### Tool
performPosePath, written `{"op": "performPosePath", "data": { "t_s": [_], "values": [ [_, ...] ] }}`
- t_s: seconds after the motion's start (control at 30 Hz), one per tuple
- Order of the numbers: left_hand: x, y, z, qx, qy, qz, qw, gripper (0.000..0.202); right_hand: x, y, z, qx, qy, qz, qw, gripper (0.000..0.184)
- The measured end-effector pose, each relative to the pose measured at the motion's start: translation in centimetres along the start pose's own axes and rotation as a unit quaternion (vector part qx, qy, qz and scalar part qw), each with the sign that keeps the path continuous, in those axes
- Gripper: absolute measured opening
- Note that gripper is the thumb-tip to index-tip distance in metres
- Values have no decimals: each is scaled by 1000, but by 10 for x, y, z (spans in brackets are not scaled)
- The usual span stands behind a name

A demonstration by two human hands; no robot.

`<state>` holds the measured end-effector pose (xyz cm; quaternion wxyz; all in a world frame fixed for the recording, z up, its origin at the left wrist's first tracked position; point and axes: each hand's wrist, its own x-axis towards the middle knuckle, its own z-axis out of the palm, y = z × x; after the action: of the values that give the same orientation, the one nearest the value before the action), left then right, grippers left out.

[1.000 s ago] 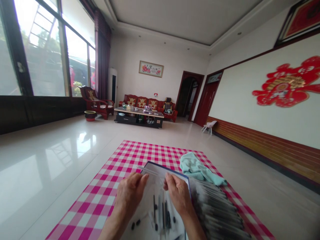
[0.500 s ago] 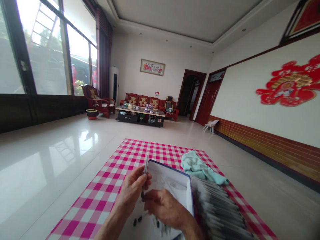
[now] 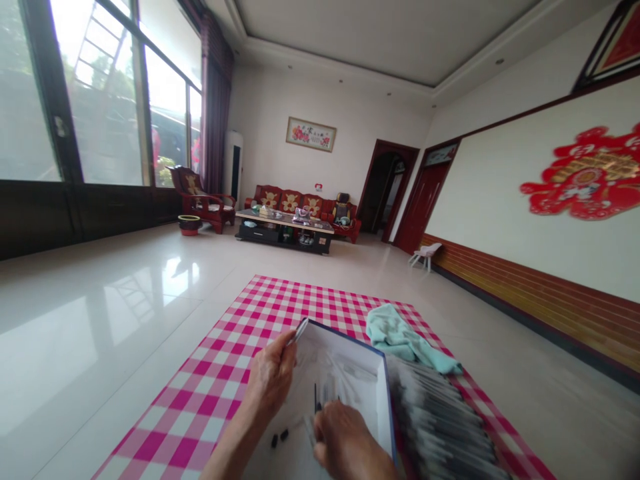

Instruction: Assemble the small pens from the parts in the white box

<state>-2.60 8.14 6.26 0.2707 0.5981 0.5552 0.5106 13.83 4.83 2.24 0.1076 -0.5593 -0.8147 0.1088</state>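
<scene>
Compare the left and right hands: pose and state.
The left hand grips a slim tube; whether the right hand holds anything can't be told. The left hand is farther from the camera, with the tube pointing up and away; the right hand reaches down among slim parts in the blue-rimmed tray. Both are bare.

- A wooden sofa (image 3: 291, 201) stands behind a coffee table (image 3: 263, 233).
- A flowerpot (image 3: 189, 227) sits beside a wooden armchair (image 3: 200, 203).
- A framed floral picture (image 3: 311, 135) hangs above the sofa.
</scene>
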Motion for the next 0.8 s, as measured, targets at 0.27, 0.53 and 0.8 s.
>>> {"op": "performPosePath", "data": {
  "t_s": [0.27,0.53,0.8],
  "values": [
    [1,0,1,63,-24,14,998,33,-4,-1,7,44,18,76,996,29],
    [-8,9,4,82,-110,104,985,39,29,9,-52,394,209,36,894,14],
    [-15,14,3,82,-160,158,971,38,26,8,-51,531,227,68,814,25]
  ]
}}
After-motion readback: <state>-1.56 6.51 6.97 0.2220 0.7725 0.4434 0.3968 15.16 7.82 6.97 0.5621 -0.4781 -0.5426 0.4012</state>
